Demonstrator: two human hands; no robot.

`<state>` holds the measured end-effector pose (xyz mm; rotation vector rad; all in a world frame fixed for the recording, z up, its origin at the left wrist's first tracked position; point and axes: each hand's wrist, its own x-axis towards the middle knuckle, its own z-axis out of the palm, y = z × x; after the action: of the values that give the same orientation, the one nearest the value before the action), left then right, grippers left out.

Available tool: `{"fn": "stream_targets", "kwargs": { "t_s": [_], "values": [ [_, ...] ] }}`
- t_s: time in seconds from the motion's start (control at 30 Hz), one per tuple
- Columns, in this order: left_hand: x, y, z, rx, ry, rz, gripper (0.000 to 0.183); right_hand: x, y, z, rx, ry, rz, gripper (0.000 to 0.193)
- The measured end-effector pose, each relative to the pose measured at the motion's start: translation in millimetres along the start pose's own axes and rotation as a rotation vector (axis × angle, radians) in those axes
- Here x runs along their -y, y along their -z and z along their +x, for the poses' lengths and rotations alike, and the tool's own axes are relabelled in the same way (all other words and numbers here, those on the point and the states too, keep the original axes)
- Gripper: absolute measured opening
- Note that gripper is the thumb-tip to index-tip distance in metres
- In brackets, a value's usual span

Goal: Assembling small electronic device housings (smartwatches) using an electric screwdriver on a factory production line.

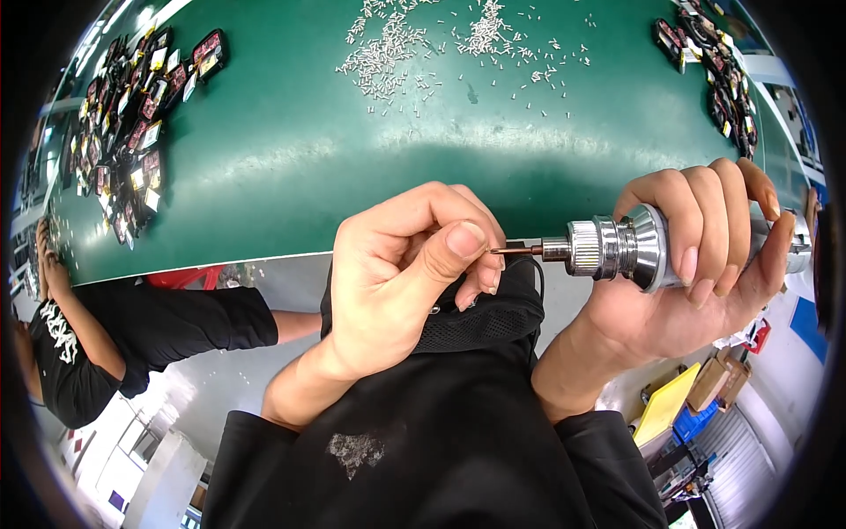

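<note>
Black cloth of the wearer's shirt fills six o'clock in the head view, closest to me, with a pale worn patch toward seven. Above it, just left of centre, I see the left hand, its fingers curled and the thumb brought in against them at the tip of a slim bit. I cannot tell whether they pinch the tip itself or some small piece there.

At three o'clock the right hand wraps firmly around a silver power screwdriver, which lies level with its bit pointing to nine. A black mesh pouch sits below the bit, toward five.

Beyond the hands I look over a green table. Small silver fasteners lie scattered in loose heaps around twelve. Black labelled parts crowd together at ten, with a similar cluster near two. Between eight and nine, a co-worker in black is at the table's edge. Toward four stands a yellow panel beside cardboard boxes.
</note>
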<state>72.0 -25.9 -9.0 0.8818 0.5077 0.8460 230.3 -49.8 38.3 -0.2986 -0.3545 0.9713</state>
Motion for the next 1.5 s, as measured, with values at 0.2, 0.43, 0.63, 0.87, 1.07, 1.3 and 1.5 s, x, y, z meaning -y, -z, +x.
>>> {"fn": "stream_targets", "kwargs": {
  "t_s": [0.2,0.43,0.63,0.87,1.07,1.3,1.5],
  "values": [
    [-1,2,-2,0.025,0.007,0.063,0.03,-1,2,-2,0.019,0.005,-0.063,0.013],
    [-1,10,-1,0.037,-0.371,0.659,0.018,-5,6,-4,0.038,-0.013,-0.074,0.014],
    [-9,6,10,0.086,-0.246,0.715,0.017,-1,14,5,0.033,-0.023,-0.06,0.016],
    [-66,28,53,-0.117,-0.457,1.117,0.009,7,28,7,-0.164,0.133,-0.047,0.022],
    [-99,54,189,-0.163,-0.467,1.516,0.012,6,52,0,-0.353,0.134,-0.025,0.015],
    [-82,66,308,-0.276,-0.454,1.748,0.03,10,58,-3,-0.224,0.056,-0.01,0.015],
    [-73,60,341,-0.333,-0.345,1.932,0.033,10,62,1,-0.206,0.021,-0.026,0.017]
  ]
}}
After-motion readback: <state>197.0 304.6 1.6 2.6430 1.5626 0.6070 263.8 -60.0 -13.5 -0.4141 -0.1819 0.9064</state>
